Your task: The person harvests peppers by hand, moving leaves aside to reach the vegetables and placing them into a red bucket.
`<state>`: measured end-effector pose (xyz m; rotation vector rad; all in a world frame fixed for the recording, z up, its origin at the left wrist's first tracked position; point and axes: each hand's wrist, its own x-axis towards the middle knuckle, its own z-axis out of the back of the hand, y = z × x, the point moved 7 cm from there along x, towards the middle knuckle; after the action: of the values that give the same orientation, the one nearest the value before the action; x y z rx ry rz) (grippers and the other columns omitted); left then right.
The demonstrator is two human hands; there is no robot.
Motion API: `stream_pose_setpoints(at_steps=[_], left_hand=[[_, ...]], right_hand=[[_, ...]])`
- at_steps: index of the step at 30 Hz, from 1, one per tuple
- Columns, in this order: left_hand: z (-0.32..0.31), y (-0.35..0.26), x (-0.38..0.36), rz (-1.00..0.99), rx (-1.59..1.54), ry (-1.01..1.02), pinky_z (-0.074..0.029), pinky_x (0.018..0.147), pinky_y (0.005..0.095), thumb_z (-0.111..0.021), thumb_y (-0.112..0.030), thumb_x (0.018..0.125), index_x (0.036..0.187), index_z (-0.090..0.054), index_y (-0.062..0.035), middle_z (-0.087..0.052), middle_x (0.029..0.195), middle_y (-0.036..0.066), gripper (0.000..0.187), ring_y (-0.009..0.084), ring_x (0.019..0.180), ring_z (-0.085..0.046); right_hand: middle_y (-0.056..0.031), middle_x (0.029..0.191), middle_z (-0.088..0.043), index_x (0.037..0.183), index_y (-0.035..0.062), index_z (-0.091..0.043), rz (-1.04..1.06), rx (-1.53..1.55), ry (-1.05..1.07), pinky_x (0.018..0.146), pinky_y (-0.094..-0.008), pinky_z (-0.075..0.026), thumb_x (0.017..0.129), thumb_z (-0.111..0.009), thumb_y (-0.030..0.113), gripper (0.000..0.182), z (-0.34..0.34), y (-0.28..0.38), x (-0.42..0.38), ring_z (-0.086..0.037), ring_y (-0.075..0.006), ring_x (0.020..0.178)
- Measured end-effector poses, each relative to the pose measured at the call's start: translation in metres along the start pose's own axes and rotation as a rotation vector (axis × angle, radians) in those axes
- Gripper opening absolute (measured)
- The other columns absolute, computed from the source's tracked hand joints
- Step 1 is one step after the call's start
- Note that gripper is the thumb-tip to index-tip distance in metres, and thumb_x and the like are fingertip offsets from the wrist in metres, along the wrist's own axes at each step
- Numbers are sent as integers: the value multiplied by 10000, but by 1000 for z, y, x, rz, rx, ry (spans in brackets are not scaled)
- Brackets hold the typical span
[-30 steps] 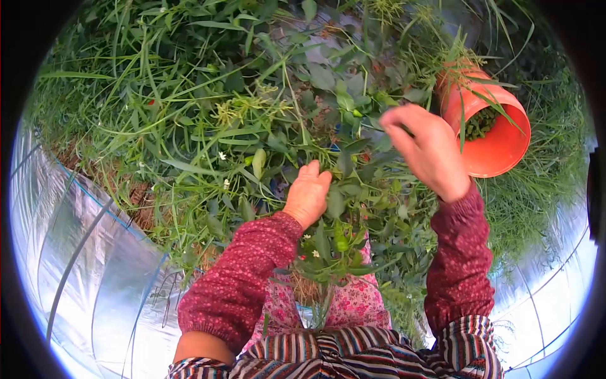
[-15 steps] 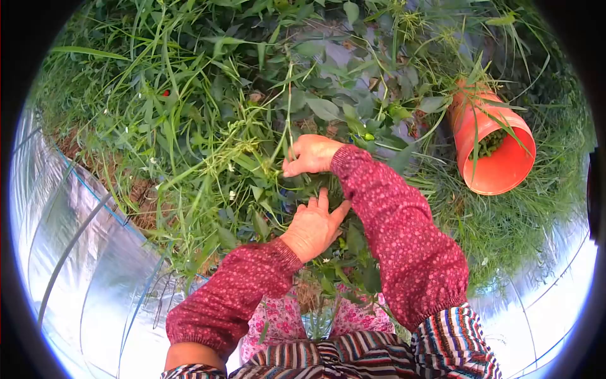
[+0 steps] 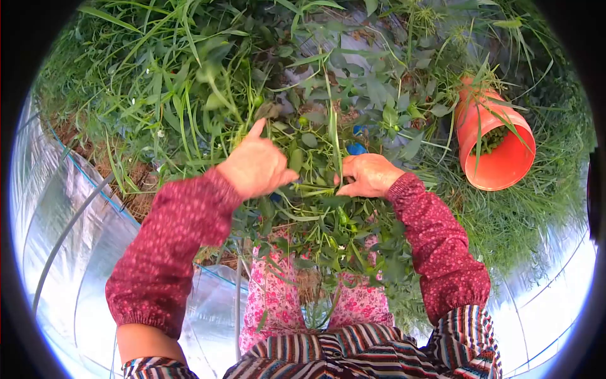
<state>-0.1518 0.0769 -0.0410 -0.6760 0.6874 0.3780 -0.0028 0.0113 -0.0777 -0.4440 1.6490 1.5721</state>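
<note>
My left hand [image 3: 255, 165] is among green stems and leaves left of the middle, its index finger stretched forward and its thumb apart, with nothing visible in it. To its right, my right hand [image 3: 369, 175] pinches a long green stem [image 3: 332, 120] between thumb and fingers. Leafy plants with small green peppers [image 3: 303, 120] stand between and around both hands. A blue object [image 3: 356, 148], partly hidden by leaves, shows just above my right hand.
An orange-red bucket [image 3: 499, 172] lies tilted at the right, with small green produce [image 3: 492, 140] inside. Tall grass surrounds it. Clear plastic sheeting [image 3: 69, 240] and a blue cord [image 3: 79, 165] run along the left.
My left hand has moved up and left, parting from my right hand. My right hand has shifted right with the stem. The plants between them have opened, showing the blue object.
</note>
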Motion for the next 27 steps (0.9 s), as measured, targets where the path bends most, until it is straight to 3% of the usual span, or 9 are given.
stream_pose_setpoints(at_steps=[4,6,12,17,20,21,22,25,27], left_hand=[[-23,-65,-42,-91,-100,-244,-173,1093,561,-570,-244,798,643,-576,-111,-509,602,28,204,212,709,-564],[-33,-93,-48,-58,-108,-184,-202,1084,562,-550,-115,701,717,-557,-75,-500,629,47,44,222,709,-562],[-38,-106,-50,96,-72,-352,-223,1073,562,-545,-113,715,908,-570,-6,-506,724,82,222,252,796,-546],[-28,-105,-76,147,-139,-219,-156,1069,614,-528,-95,725,1131,-524,38,-494,799,96,426,275,838,-531],[-21,-107,-83,203,-230,-353,-192,1051,620,-555,-112,730,1098,-517,34,-490,832,97,398,255,825,-544],[-18,-107,-87,222,-223,-349,-298,992,579,-561,-118,745,1149,-503,13,-506,868,98,428,252,809,-562],[-12,-107,-91,217,-226,-360,-298,992,579,-561,-118,745,1149,-503,13,-506,868,98,428,252,809,-562],[-9,-101,-101,245,-425,-352,-446,730,418,-552,-114,745,1058,-535,-18,-536,873,92,328,247,759,-592],[-13,-97,-100,243,-421,-350,-450,695,395,-552,-90,733,1017,-540,-24,-536,859,99,292,257,744,-586]], right_hand=[[-73,905,-606,941,137,-647,2,-90,-45,761,-410,-478,736,-685,306,268,-14,-9,-18,-595,-279,895],[-79,871,-578,935,130,-613,58,-118,-103,710,-411,-481,746,-672,244,228,-23,-12,-24,-596,-297,830],[-121,926,-586,1013,125,-616,-118,-159,-177,751,-428,-485,778,-646,204,250,-14,-5,-27,-602,-307,872],[-116,841,-611,1053,149,-610,-61,-352,-422,746,-412,-490,729,-585,113,326,19,56,-23,-617,-313,817],[-127,880,-626,1076,144,-609,224,-37,-305,746,-417,-490,723,-589,124,354,10,98,-21,-618,-312,841],[-134,888,-630,1086,144,-606,257,-57,-157,744,-422,-491,724,-588,133,362,-2,104,-18,-618,-315,843],[-140,896,-635,1096,144,-603,282,-72,-7,743,-426,-491,726,-588,142,370,-17,107,-15,-618,-318,846],[-130,888,-637,989,130,-646,166,-171,76,719,-442,-481,752,-630,236,260,-25,106,-10,-610,-324,841],[-108,874,-635,879,123,-670,111,-241,60,700,-444,-473,760,-658,319,229,-24,98,-11,-602,-321,838]])
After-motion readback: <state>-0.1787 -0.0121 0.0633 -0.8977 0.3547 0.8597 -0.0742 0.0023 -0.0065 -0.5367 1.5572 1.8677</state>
